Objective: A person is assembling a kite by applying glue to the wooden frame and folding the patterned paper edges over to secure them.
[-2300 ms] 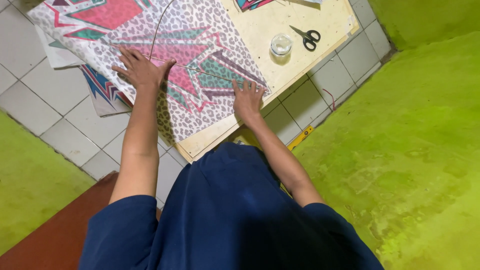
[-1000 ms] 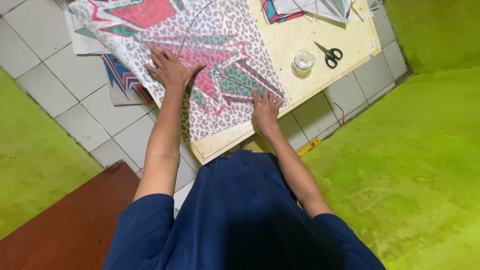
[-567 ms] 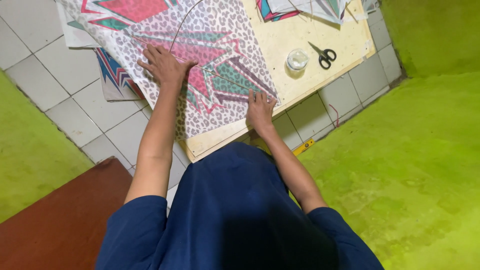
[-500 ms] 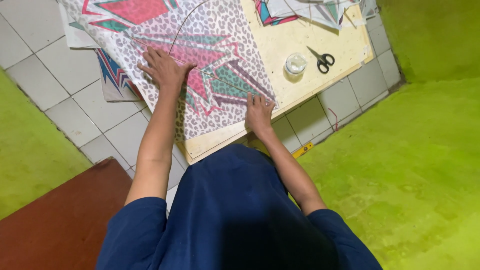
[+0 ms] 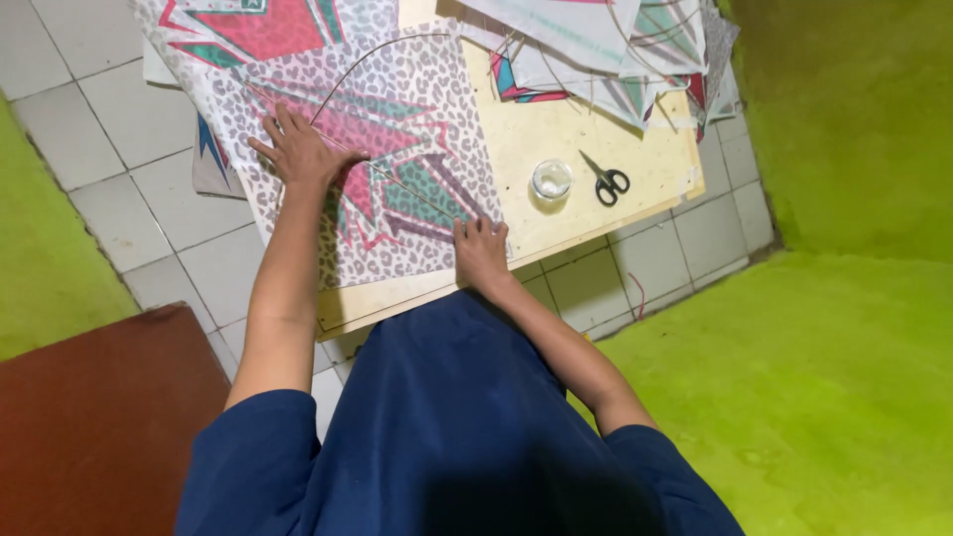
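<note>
**A:** So what stage is this? The big leopard-print sheet (image 5: 397,213) with pink and teal shapes fills the upper left and middle of the frame, spread over a pale wooden board (image 5: 566,149).

**B:** Looks like smoothing or pressing it flat, with a thin stick (image 5: 397,179) running diagonally across. My guess: next it needs steady pressure along that stick.

**A:** Hands?

**B:** Left hand (image 5: 301,151) upper left, fingers splayed, palm down, gripping nothing. Right hand (image 5: 481,250) at center, flat near the sheet's lower edge, also open. Scissors (image 5: 606,179) and a small round tub (image 5: 552,181) sit untouched to the right.
</note>
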